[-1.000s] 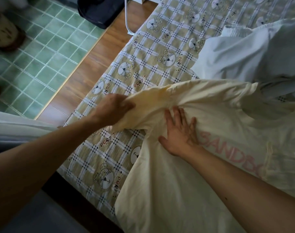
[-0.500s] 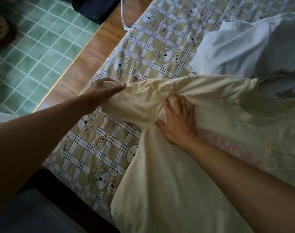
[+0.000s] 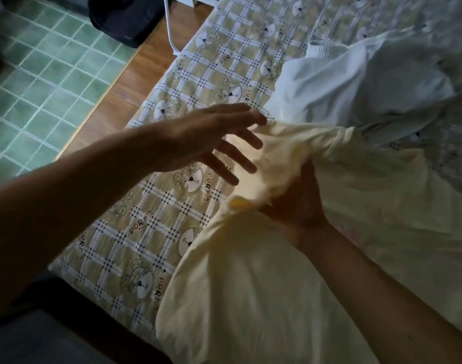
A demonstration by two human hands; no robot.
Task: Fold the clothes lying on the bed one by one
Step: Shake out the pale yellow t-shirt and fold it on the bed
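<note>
A pale yellow T-shirt (image 3: 251, 285) lies spread over the near part of the bed (image 3: 156, 219), which has a checked sheet with bear prints. Its left sleeve (image 3: 298, 151) is folded in over the chest. My left hand (image 3: 214, 137) hovers over that sleeve with fingers spread, holding nothing. My right hand (image 3: 298, 200) lies on the shirt just below the sleeve, partly covered by the bunched cloth, fingers closed on the fabric. A white garment (image 3: 343, 85) lies crumpled farther back on the bed.
The bed's left edge runs along a wooden floor strip (image 3: 124, 85) and green tiles (image 3: 40, 74). A dark bag (image 3: 127, 17) and a white cable (image 3: 170, 35) sit on the floor near the bed's far corner. A grey garment (image 3: 448, 74) lies at the right.
My left hand carried the sleeve rightward onto the shirt and let go, now open above it. My right hand shifted from pressing flat to gripping the cloth under the sleeve.
</note>
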